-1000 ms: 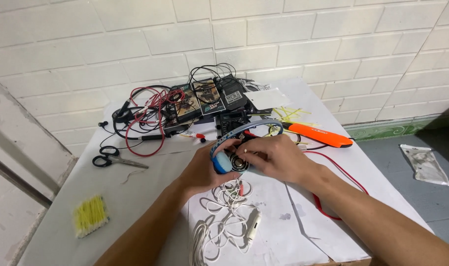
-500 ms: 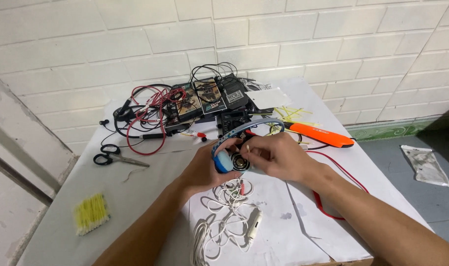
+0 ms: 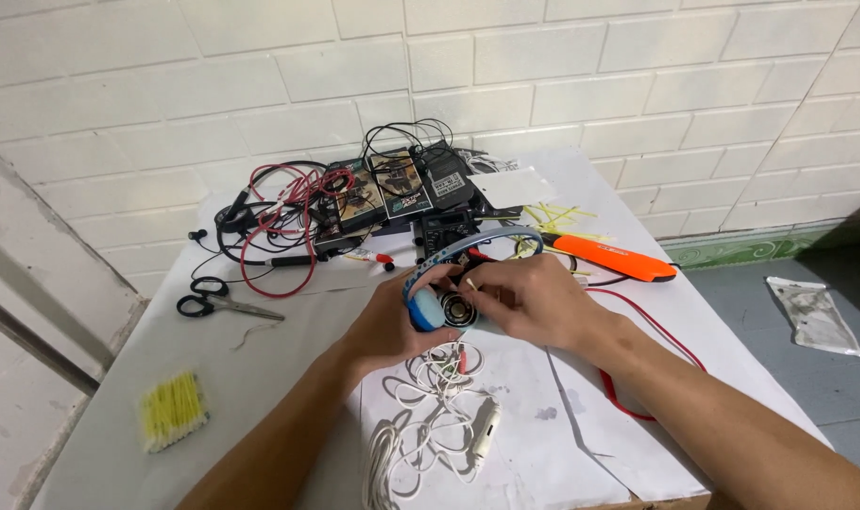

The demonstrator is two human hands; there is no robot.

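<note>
Between both hands [image 3: 392, 326] [image 3: 534, 302] sits the headphone earcup [image 3: 444, 309].

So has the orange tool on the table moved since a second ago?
No. The orange tool lies at the same spot beside the yellow sticks, just right of the black meter, as before.

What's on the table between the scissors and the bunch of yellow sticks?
Nothing much: in the head view, the stretch of table between the scissors and the bunch of yellow sticks is bare grey surface.
</note>
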